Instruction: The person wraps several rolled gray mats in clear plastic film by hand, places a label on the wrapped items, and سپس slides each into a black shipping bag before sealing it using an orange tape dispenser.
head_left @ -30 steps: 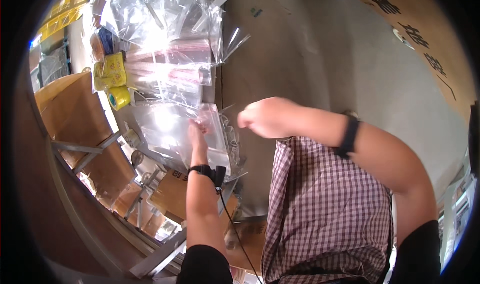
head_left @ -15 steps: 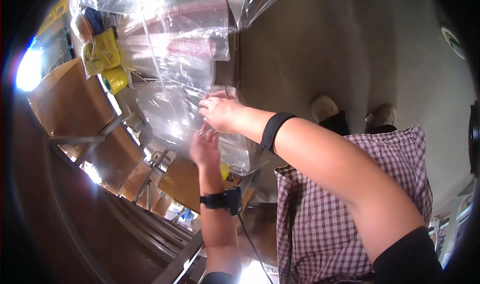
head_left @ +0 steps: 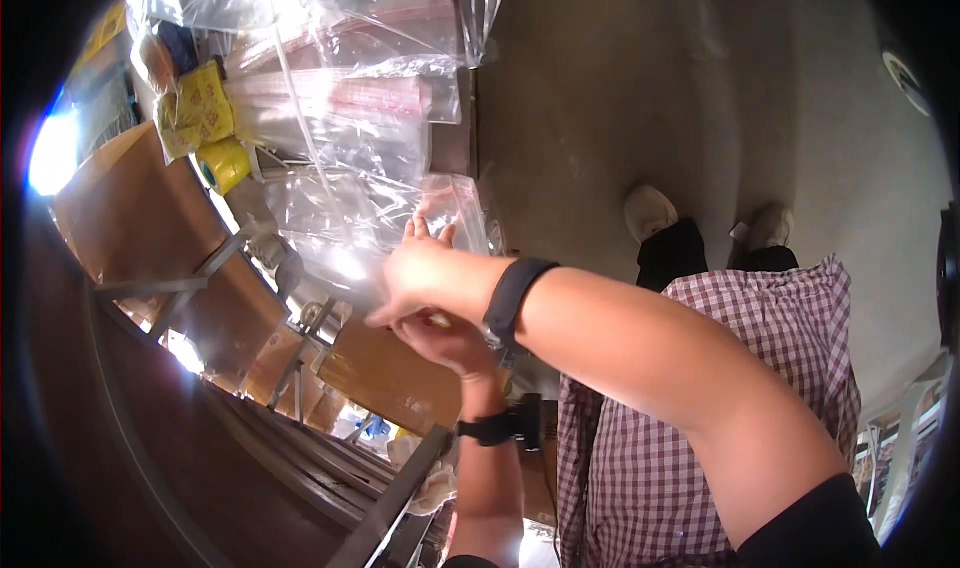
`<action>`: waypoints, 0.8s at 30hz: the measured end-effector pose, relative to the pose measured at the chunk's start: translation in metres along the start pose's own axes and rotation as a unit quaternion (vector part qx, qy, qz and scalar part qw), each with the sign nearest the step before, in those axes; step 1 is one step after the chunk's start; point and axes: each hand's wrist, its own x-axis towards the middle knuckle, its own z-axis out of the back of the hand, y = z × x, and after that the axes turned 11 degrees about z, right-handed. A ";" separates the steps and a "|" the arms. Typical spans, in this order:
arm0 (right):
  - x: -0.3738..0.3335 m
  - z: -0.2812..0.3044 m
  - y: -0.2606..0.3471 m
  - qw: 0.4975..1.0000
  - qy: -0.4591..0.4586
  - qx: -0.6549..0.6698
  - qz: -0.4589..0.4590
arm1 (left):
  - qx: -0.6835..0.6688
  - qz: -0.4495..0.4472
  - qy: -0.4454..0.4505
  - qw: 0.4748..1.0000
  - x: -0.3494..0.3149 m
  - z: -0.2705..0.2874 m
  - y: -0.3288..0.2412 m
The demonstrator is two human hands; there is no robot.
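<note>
My right hand (head_left: 415, 266) lies over the near end of a pile of clear plastic bags (head_left: 330, 193), its visible fingers apart. Just beyond its fingertips is a clear bag with a reddish strip along its edge (head_left: 455, 196). I cannot tell whether the fingers touch it. My left hand (head_left: 445, 340) is close below the right one, partly covered by the right hand and wrist. Its fingers are curved and blurred, and a small pale yellowish spot shows among them; what that is cannot be made out. Each wrist wears a black band.
Farther up lie stacked clear bags with pink-red edges (head_left: 370, 93). Left of them are a yellow printed packet (head_left: 200, 108) and a yellow roll (head_left: 225, 163). Cardboard boxes (head_left: 145, 208) and metal bars (head_left: 215, 258) stand at left. A checked apron (head_left: 690, 448) covers my lap.
My left hand has moved right and down, and now sits partly behind my right hand. The right hand has shifted down and left, off the reddish-edged bag, its fingers more spread.
</note>
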 end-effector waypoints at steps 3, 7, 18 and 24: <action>0.034 -0.041 -0.007 0.988 -0.142 -0.053 -0.005 | -0.236 0.229 0.107 0.938 -0.052 -0.027 -0.019; 0.030 -0.045 0.007 0.979 -0.149 0.041 -0.136 | -0.053 0.233 0.115 0.964 -0.054 -0.026 0.016; -0.001 -0.078 0.040 0.928 -0.219 0.071 0.294 | 0.185 0.276 0.107 0.937 0.061 -0.017 0.096; -0.053 -0.057 0.036 0.644 -0.267 0.571 0.433 | 0.048 0.378 0.100 0.919 0.063 -0.026 0.074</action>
